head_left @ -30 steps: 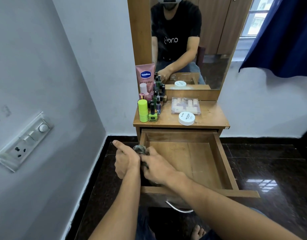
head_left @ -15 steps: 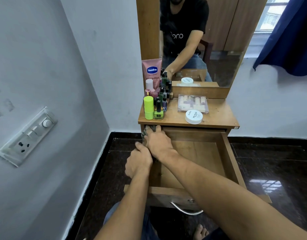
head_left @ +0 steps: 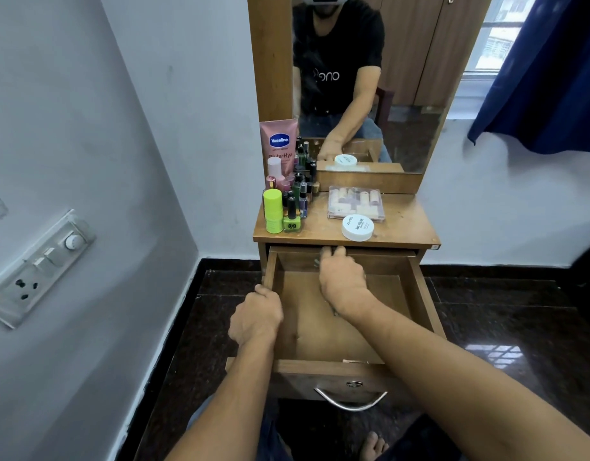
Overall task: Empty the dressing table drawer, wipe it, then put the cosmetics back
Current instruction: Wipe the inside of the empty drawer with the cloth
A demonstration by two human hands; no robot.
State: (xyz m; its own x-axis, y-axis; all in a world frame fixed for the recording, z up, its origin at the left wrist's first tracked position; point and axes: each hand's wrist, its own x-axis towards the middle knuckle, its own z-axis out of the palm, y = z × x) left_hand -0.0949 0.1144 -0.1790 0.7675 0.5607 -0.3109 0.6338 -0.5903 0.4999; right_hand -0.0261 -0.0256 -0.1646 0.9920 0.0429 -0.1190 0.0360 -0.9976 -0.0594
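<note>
While the drawer (head_left: 320,324) stands pulled well out from the dressing table (head_left: 403,227), its wooden floor is bare, and the right hand (head_left: 342,281) reaches deep inside to the back wall, fingers curled over a small grey cloth (head_left: 317,262) of which only a sliver shows beside the knuckles; the hand appears closed on it, pressing it against the rear panel just under the tabletop edge. The left hand (head_left: 255,317) is clamped on the drawer's left side wall, thumb inside and fingers wrapped over the rim. All the cosmetics sit on the tabletop: a pink Vaseline tube (head_left: 280,146) upright at the back left against the mirror frame, a cluster of small bottles (head_left: 300,191) in front of it, a lime-green stick (head_left: 273,211) and a green nail polish (head_left: 292,217) at the front left, a clear plastic case (head_left: 356,202) to the right, and a round white jar (head_left: 357,227) touching the case's front edge
</note>
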